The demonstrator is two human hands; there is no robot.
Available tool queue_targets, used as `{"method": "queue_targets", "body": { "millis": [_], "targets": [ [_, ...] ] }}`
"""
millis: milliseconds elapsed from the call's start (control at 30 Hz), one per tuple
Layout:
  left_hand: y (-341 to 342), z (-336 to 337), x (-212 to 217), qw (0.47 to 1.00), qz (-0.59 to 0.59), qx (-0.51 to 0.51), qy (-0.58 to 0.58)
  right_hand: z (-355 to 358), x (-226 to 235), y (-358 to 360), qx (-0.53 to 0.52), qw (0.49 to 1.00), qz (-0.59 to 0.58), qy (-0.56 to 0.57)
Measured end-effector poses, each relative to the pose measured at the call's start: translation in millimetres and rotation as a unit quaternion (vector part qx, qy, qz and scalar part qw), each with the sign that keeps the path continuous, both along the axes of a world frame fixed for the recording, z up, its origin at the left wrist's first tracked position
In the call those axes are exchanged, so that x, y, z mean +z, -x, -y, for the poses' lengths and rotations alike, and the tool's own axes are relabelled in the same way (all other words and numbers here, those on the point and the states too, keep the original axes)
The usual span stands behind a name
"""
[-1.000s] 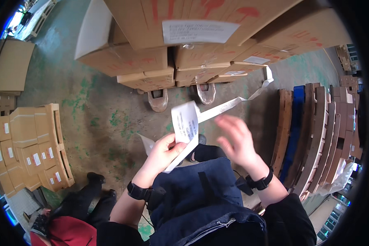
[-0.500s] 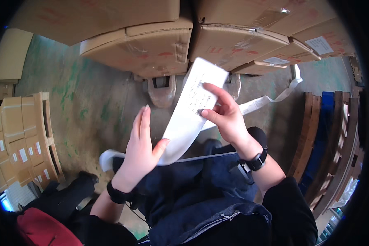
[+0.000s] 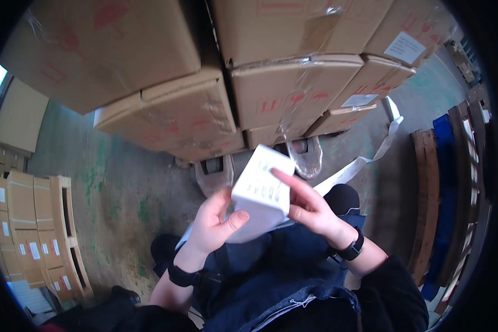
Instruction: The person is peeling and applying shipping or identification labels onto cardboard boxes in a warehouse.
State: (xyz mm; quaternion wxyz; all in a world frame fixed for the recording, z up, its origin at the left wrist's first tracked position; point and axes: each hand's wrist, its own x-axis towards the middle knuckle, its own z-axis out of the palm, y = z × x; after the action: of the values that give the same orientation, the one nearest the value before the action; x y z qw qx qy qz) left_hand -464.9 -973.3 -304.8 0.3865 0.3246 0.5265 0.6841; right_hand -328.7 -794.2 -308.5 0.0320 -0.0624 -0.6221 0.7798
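Observation:
A white strip of printed labels [image 3: 263, 191] is held up in front of me, with lines of dark print on its upper face and a bend below them. At its left edge, my left hand [image 3: 211, 224] closes on it, thumb in front and fingers partly hidden behind. My right hand [image 3: 315, 211] grips the right edge, its index finger lying over the printed face. Past the right hand, a long tail of the strip [image 3: 359, 163] runs down and away across the floor to the right. More white strip shows below my left wrist.
Stacked brown cartons [image 3: 293, 88] with red markings and clear tape stand close ahead. Plastic-wrapped fork ends [image 3: 304, 157] stick out beneath them. Wooden pallets [image 3: 423, 205] and a blue one [image 3: 442, 205] stand at right. Labelled cartons [image 3: 30, 221] sit by a pallet at left.
The label strip has come lower and folded over, and my left hand has closed on its edge from an open pose. The view has tipped up, showing more of the cartons.

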Motion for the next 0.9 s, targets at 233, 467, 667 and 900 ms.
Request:
{"method": "queue_targets", "body": {
  "millis": [233,467,667,900],
  "targets": [
    [-9,-8,2,0.992,-0.113,-0.011,0.052,-19,36,-1,-0.085,0.873,-0.153,-0.456],
    [-20,-17,25,0.952,-0.280,-0.079,0.093,-11,42,-10,-0.088,0.906,-0.085,-0.405],
    [0,22,55,0.817,-0.513,0.135,0.226,-75,43,-41,-0.429,0.897,-0.096,0.052],
    [-40,-63,123,0.929,-0.360,0.075,0.032,-27,95,10,-0.297,0.676,-0.356,-0.572]
  ]
}}
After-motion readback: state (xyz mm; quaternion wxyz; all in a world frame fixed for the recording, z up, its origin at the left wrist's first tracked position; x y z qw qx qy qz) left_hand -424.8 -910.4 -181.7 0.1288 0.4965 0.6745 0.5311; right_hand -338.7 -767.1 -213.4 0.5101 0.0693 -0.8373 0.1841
